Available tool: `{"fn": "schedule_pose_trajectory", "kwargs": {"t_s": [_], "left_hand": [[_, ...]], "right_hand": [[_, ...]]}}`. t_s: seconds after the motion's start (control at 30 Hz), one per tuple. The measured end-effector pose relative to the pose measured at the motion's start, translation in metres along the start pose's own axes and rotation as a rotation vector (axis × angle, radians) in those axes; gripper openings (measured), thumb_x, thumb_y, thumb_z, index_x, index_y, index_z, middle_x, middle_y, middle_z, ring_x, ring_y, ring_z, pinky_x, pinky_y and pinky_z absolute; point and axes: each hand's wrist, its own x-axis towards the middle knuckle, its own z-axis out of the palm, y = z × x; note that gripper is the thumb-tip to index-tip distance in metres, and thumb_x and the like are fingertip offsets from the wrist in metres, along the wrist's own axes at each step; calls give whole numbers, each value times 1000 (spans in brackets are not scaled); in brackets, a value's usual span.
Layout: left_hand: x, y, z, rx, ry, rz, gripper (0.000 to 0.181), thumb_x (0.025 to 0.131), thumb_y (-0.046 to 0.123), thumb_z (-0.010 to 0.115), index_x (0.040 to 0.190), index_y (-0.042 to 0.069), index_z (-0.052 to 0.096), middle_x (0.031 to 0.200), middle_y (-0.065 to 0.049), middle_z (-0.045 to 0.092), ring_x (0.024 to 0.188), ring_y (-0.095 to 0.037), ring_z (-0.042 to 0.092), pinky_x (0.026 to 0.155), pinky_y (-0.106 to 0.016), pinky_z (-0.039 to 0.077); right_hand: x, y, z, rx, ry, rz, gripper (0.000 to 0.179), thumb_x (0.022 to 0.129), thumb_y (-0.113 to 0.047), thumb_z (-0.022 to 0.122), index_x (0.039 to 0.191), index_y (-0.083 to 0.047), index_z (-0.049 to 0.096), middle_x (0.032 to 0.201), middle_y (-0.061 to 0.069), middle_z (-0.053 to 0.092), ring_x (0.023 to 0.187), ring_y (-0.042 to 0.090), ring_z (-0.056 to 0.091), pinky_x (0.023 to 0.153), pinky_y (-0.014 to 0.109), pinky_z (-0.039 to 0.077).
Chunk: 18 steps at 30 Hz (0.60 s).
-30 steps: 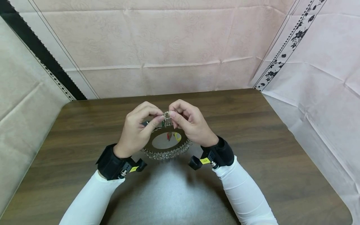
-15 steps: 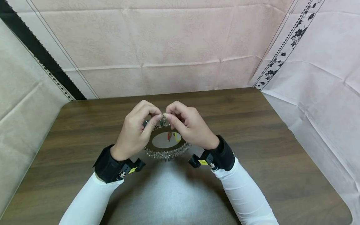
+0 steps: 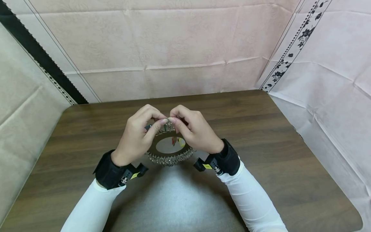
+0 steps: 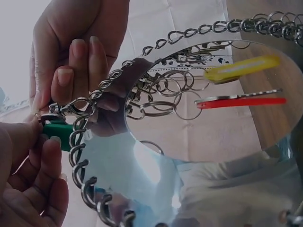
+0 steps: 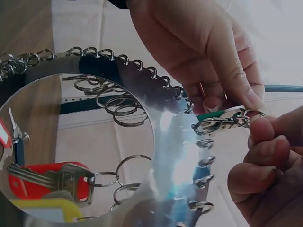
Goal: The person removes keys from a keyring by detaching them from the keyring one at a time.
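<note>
My left hand [image 3: 134,137] and right hand [image 3: 195,130] meet fingertip to fingertip over the back rim of a round silvery metal frame [image 3: 157,148]. Between thumbs and index fingers they pinch a small split ring [image 5: 254,113], mostly hidden by the fingertips. A green key tag [image 4: 59,135] hangs at that ring, and a metal clasp [image 5: 215,124] joins it to the frame's edge. Small metal loops [image 4: 78,139] line the frame. Through its central opening show a red key tag [image 5: 28,189], a key [image 5: 68,182] and a yellow key tag [image 4: 244,67].
The frame stands on a wood-grain table [image 3: 87,145], towards the far edge. Several loose key rings [image 4: 165,94] hang within it. Pale patterned cloth [image 3: 179,48] rises behind the table and at both sides. Each wrist wears a black camera band [image 3: 111,170].
The hands have drawn closer together and shifted slightly left. The ring showed openly between the fingertips a second ago; now the fingers cover most of it.
</note>
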Motion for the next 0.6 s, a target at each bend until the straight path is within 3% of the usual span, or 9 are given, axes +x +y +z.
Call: {"fn": "schedule_pose_trajectory", "kwargs": {"t_s": [0.27,0.6], "left_hand": [[0,-5,-1,-54,37,-48,6,84,7,69,89,6,66,88,0,65,81,-10,58,69,-24,46],[0,-5,0,-72,65,-36,6,82,3,69,87,4,65,87,-1,65,82,-11,59,70,-24,46]], "right_hand": [[0,2,2,89,25,12,9,100,-10,47,94,-4,50,71,0,48,61,8,44,51,27,36],[1,1,4,201,49,28,6,98,-4,47,94,-1,50,70,3,48,62,13,47,52,29,39]]}}
